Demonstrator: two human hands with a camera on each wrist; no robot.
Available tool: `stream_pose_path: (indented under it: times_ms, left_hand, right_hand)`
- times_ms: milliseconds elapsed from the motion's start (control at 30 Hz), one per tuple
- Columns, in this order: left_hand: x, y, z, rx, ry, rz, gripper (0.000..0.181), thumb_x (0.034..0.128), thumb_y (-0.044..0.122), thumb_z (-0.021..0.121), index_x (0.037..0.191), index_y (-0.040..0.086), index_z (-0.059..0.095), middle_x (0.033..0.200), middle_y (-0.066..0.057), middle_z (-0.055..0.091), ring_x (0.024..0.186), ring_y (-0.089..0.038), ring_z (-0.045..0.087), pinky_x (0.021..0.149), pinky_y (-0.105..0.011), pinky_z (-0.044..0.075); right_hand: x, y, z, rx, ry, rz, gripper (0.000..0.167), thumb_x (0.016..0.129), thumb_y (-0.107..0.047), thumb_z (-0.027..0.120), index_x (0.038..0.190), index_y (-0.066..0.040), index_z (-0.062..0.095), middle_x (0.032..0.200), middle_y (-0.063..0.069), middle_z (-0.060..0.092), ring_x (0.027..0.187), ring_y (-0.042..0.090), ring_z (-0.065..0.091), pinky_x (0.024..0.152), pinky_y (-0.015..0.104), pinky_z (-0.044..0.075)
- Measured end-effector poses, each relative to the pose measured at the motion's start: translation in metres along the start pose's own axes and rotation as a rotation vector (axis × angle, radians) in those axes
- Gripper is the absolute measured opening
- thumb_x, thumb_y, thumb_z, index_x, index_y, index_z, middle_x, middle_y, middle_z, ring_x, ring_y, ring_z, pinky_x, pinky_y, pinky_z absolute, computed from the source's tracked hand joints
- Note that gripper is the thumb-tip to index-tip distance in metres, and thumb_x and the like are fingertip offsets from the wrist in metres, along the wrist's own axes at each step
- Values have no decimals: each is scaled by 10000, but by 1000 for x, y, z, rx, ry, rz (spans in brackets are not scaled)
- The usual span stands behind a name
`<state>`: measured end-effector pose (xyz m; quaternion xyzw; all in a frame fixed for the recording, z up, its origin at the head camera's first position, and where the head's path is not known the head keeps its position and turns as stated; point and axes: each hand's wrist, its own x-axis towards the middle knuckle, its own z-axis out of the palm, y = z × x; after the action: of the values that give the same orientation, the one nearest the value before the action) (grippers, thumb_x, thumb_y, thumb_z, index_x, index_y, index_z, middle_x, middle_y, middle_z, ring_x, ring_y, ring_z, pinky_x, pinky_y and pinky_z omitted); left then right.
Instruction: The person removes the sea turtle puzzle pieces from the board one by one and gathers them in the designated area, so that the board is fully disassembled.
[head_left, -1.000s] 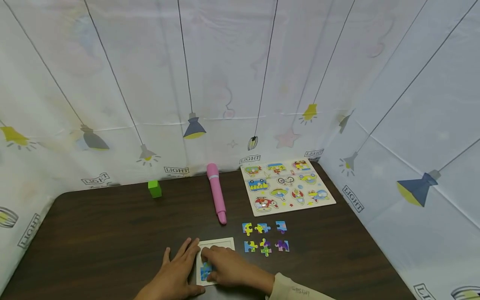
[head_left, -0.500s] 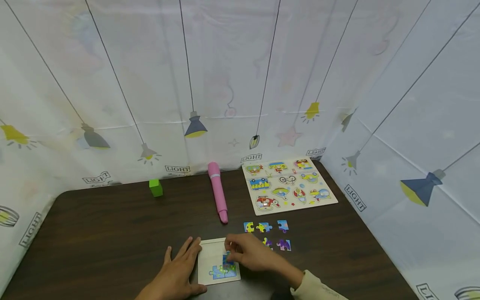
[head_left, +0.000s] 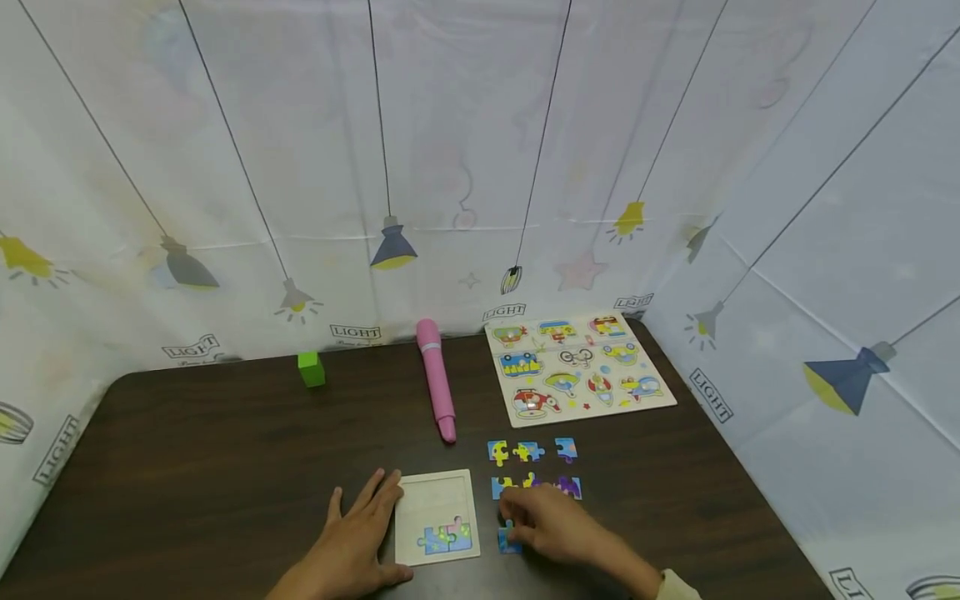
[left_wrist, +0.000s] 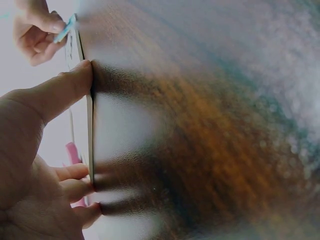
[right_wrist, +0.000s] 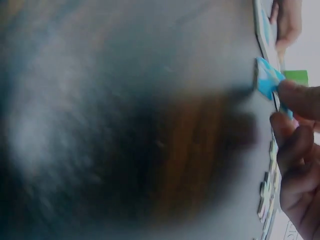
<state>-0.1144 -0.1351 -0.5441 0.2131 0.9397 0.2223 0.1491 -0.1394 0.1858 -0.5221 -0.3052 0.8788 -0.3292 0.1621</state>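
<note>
A small pale wooden puzzle tray (head_left: pixel 423 502) lies on the dark table, with a few joined blue puzzle pieces (head_left: pixel 459 538) at its lower right. My left hand (head_left: pixel 348 533) rests along the tray's left side, fingers spread, fingertips and thumb (left_wrist: pixel 75 80) at its edge. Just right of the tray, my right hand (head_left: pixel 555 521) pinches a blue puzzle piece (head_left: pixel 508 543) between thumb and finger. In the right wrist view that blue piece (right_wrist: pixel 266 80) is tilted. Loose pieces (head_left: pixel 528 452) lie in rows beyond this hand, which partly covers the nearer row.
At the back right lies a wooden board of vehicle pictures (head_left: pixel 581 371). Left of it is a pink pen-shaped stick (head_left: pixel 437 379), and a green block (head_left: pixel 311 369) stands near the back edge. Printed curtains (head_left: pixel 300 167) hang behind the table and to its right.
My right hand has moved right, from over the tray to beside it, carrying the blue puzzle piece off. More of the tray's bare floor shows. My left hand has stayed at the tray's edge.
</note>
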Motion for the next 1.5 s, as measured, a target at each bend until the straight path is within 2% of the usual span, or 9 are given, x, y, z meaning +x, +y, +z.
stream_pose_path:
  times_ms: [233,467,533,633,733,867,967,1100,1500]
  left_hand:
    - [-1,1,2,5,5,5,1045,742,619,842,1507,38,430,1671,-132,258,1550,-361,165,1040,-856,51]
    - [-2,1,1,-10,16,6,1064,752,600,845,1538,42,395,1673,-134,254,1548,-362,170,1049,-849,44]
    - [-2,0,0,-17,13,4,1080,751,603,845,1551,46,379,1673,-132,254,1549,-363,170,1047,-851,40]
    - [-3,-1,-1,-20,10,-1,1104,750,605,845,1567,48,355,1672,-129,256,1549,-361,170,1046,-852,36]
    - [-3,-2,-2,-20,8,-5,1090,751,604,844,1558,45,370,1673,-129,254,1548,-363,171,1046,-852,41]
    - [-3,-2,-2,-23,8,4,1076,761,603,838,1552,36,379,1673,-138,249,1546,-372,172,1042,-854,47]
    - [-3,-2,-2,-24,12,14,1081,769,602,832,1561,33,365,1673,-143,246,1547,-374,167,1043,-854,48]
    - [-3,-1,-2,-26,10,13,1124,772,608,827,1591,42,305,1671,-137,254,1549,-368,165,1047,-851,50]
    - [-3,-1,-3,-27,12,4,1184,767,602,833,1621,53,224,1655,-123,304,1551,-351,165,1054,-844,51]
  right_hand:
    - [-4,-12,9,-260,79,57,149,863,-182,816,963,-184,706,866,-114,551,716,25,480,609,257,447]
    - [-7,-14,15,-346,132,33,180,858,-170,823,1005,-182,720,908,-85,558,680,32,510,536,229,414]
    - [-7,-17,16,-377,158,8,213,850,-164,833,1042,-164,739,921,-70,566,709,56,537,572,244,478]
    - [-1,-26,16,-458,180,-54,295,859,-170,830,1141,-152,748,1068,-3,634,909,147,605,726,319,568]
    - [10,-37,19,-559,160,-155,361,902,-184,791,1254,-166,714,1313,58,634,1232,288,559,937,469,553]
    - [27,-48,28,-646,73,-264,419,954,-247,739,1362,-213,645,1462,24,574,1403,362,431,977,536,516]
    - [38,-54,36,-674,14,-303,465,951,-311,742,1391,-230,615,1455,5,572,1393,324,446,971,512,518]
    - [49,-58,45,-696,-23,-329,456,931,-378,758,1344,-235,627,1333,-4,592,1277,231,503,936,422,522]
    - [57,-60,56,-742,49,-352,226,864,-311,822,1042,-213,722,1028,-56,583,916,113,475,724,219,417]
